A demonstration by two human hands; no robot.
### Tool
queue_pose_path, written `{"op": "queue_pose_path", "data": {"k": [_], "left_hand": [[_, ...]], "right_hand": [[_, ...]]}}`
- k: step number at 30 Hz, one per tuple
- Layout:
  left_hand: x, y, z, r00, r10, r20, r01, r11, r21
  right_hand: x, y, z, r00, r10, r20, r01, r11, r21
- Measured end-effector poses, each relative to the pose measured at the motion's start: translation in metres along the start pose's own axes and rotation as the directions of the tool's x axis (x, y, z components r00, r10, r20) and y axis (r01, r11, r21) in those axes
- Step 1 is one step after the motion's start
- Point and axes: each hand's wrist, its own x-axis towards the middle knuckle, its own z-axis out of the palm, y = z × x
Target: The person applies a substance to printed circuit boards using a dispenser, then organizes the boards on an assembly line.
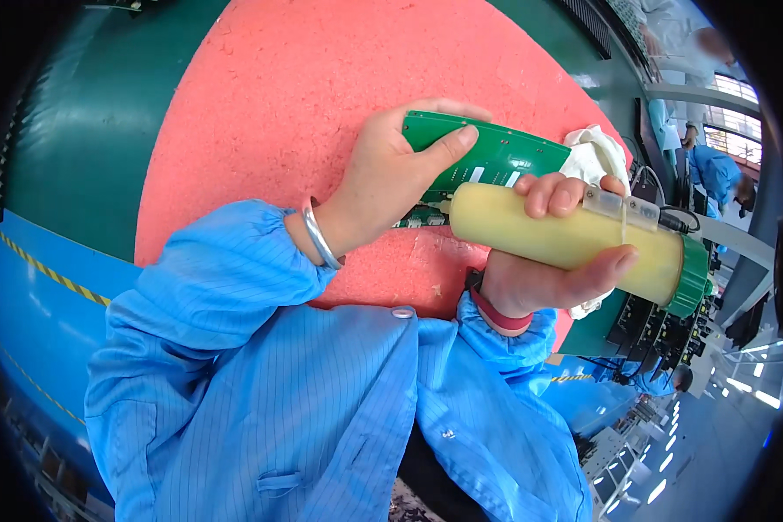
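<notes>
The left hand [378, 178] pinches a green circuit board [518, 157] over the pink foam pad [322, 70], thumb on its face — likely to keep it steady. The right hand [526, 287] is clasped around a fat yellow cartridge [509, 228], probably because it's bulky — its nozzle [444, 207] points in by the board's near edge; whether they touch, I can't tell.

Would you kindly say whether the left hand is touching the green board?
Touching: the head view shows the left hand gripping the green board, with its thumb on the upper face.
</notes>
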Motion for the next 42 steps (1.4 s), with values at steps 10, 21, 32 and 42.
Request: {"op": "queue_pose_path", "data": {"k": [10,21,32,42], "left_hand": [[0.0,0.006,-0.002,0.994,-0.098,0.053,0.107,0.976,-0.19],[0.002,0.003,-0.004,0.993,-0.093,0.072,0.103,0.982,-0.157],[0.002,0.004,-0.004,0.992,-0.11,0.069,0.121,0.975,-0.187],[0.002,0.008,-0.003,0.989,-0.132,0.072,0.144,0.969,-0.202]], "right_hand": [[0.001,-0.005,-0.001,0.999,0.007,-0.045,-0.008,1.0,-0.023],[0.006,0.005,0.012,0.999,0.032,-0.013,-0.032,0.999,0.003],[0.0,0.001,0.003,0.997,0.05,-0.062,-0.047,0.997,0.055],[-0.003,0.007,0.007,1.0,0.013,0.012,-0.013,1.0,0.003]]}}
